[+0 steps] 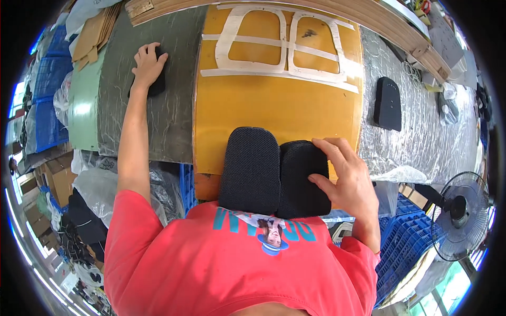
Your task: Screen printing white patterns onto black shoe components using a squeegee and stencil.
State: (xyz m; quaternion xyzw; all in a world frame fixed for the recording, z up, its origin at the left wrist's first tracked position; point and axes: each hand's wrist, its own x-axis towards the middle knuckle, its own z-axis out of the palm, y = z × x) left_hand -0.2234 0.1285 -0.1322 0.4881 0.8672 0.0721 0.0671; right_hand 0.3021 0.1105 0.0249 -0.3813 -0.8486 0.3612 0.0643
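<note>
Two black pads with rounded ends lie side by side against my red shirt, at the near edge of the yellow board. The left pad [250,168] has a finely textured face; the right pad [300,184] slightly overlaps or abuts it. My right hand [349,176] grips the right pad at its outer side, thumb on its face and index finger at its top corner. Far to the left, my left hand [149,66] reaches over another black pad [157,87] on the dark tabletop, fingers spread. That hand partly hides the pad.
White outlined frames [253,66] lie across the yellow board [274,105]. Another thick black pad [388,104] rests on the silvery sheet at right. A long wooden beam [295,8] bounds the far side. Below right are a fan [459,213] and blue crates [403,237].
</note>
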